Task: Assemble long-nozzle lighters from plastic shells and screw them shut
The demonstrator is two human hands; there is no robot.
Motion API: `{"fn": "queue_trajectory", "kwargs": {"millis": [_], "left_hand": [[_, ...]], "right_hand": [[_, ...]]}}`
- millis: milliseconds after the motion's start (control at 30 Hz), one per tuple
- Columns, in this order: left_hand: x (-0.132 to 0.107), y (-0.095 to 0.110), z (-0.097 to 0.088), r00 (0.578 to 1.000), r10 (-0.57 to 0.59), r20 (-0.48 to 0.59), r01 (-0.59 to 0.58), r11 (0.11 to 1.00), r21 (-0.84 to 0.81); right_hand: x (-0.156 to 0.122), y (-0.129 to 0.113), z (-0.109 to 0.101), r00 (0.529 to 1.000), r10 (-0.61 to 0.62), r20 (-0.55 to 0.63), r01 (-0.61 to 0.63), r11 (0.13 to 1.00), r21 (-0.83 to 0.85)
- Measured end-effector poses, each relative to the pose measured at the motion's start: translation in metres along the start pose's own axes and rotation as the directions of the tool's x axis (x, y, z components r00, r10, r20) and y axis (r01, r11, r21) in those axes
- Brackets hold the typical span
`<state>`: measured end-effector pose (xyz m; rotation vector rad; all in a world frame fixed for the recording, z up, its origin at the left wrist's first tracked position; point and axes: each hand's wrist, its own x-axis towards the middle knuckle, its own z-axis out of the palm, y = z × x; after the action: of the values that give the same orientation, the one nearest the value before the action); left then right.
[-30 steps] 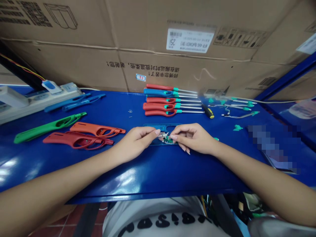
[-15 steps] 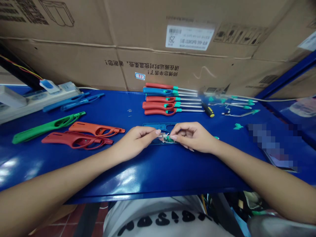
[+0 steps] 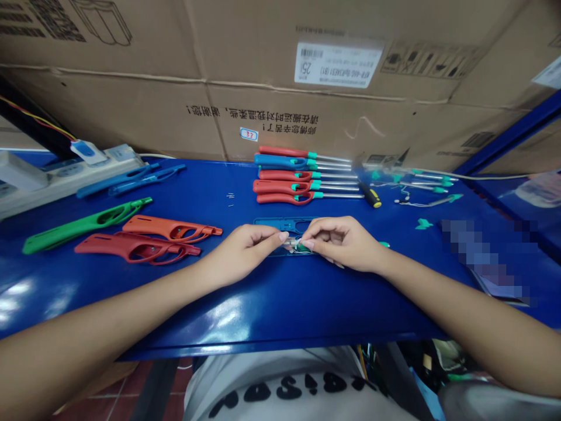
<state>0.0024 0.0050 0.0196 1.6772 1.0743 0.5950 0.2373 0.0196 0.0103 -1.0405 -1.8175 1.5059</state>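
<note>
Small wired part, clear and silvery, is located over the blue handle shell on the worktop, between both hands. Left hand: thumb and forefinger pinched on its left end. Right hand: thumb and forefinger closed together at its opposite end, other fingers curled; the exact bit gripped is too small to tell. White wires show below the fingertips. Observed to the left: green shell, orange shell and red shell. Beyond lie red and blue lighters, metal tubes pointing right, and a black-and-yellow screwdriver.
</note>
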Motion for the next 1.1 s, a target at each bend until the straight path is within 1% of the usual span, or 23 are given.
{"fn": "queue_trajectory", "kwargs": {"millis": [233,467,667,767,900,1100], "left_hand": [[0.0000,0.0008,0.0011,1.000,0.003,-0.003,-0.003,1.000,-0.013],[0.0000,0.0022,0.0015,1.000,0.015,-0.010,-0.015,0.999,0.038],[0.0003,0.0020,0.0035,1.000,-0.012,-0.011,0.013,0.999,0.048],[0.0005,0.0015,0.0040,1.000,-0.013,-0.018,0.013,1.000,0.024],[0.0012,-0.0005,0.0035,1.000,-0.009,-0.006,0.009,0.998,-0.058],[0.0020,-0.0015,0.0049,1.000,-0.016,-0.014,0.014,0.994,-0.107]], "right_hand": [[-0.0010,0.0030,0.0002,1.000,-0.028,0.001,0.028,1.000,0.001],[-0.0007,0.0007,0.0014,0.999,-0.036,-0.007,0.036,0.999,0.013],[0.0004,-0.0003,0.0029,0.999,-0.032,-0.028,0.032,0.999,-0.012],[0.0015,-0.0010,0.0022,1.000,0.006,-0.019,-0.006,1.000,0.014],[0.0038,-0.0024,0.0007,0.998,0.067,-0.009,-0.066,0.996,0.065],[0.0037,-0.0029,0.0035,0.998,0.048,-0.042,-0.043,0.994,0.105]]}}
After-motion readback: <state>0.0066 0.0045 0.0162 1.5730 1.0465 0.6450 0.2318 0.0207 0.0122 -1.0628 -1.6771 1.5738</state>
